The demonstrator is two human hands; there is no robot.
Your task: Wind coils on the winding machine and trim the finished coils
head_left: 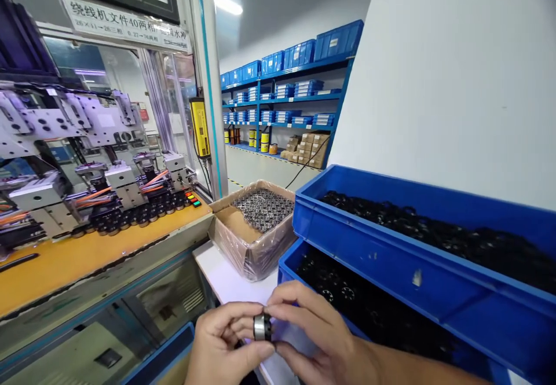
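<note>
In front of me, low in the view, a small stator core (pixel 261 327) with a shiny metal band and a black slotted side is held up between both hands. My left hand (pixel 226 338) has its fingers and thumb closed around the metal band. From the right, the fingertips of my right hand (pixel 310 327) pinch the black end piece on the same part. My fingers hide some of its edge. Just beyond my hands, black ring-shaped pieces (pixel 328 295) fill the lower blue bin (pixel 289 257).
An upper blue bin (pixel 369 246) of black parts rests over the lower one. A plastic-lined cardboard box (pixel 234 252) holds rows of metal cores. On the left, a winding machine (pixel 125 185) stands above a yellow worktop (pixel 130 240) with several finished-looking black stators (pixel 139 214). Blue shelving (pixel 282 98) stands behind.
</note>
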